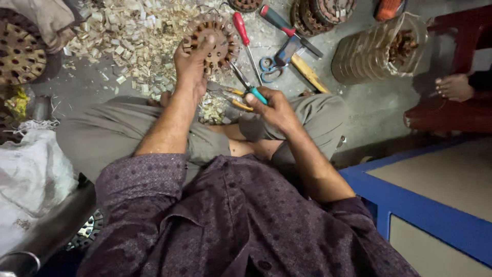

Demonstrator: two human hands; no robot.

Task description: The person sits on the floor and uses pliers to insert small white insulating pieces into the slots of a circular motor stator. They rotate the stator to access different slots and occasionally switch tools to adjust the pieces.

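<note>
My left hand rests on a round rusty motor stator core lying on the floor, fingers over its near edge. My right hand is closed around the teal handle of a small screwdriver, its metal tip pointing up toward the core. I sit cross-legged in grey trousers and a dark purple shirt. Small pale paper scraps lie between my knees.
A heap of pale insulation scraps covers the floor at upper left. A red-handled screwdriver, another red-grey tool, blue scissors, a clear plastic jar, more stator cores, a white sack, another person's foot, blue furniture.
</note>
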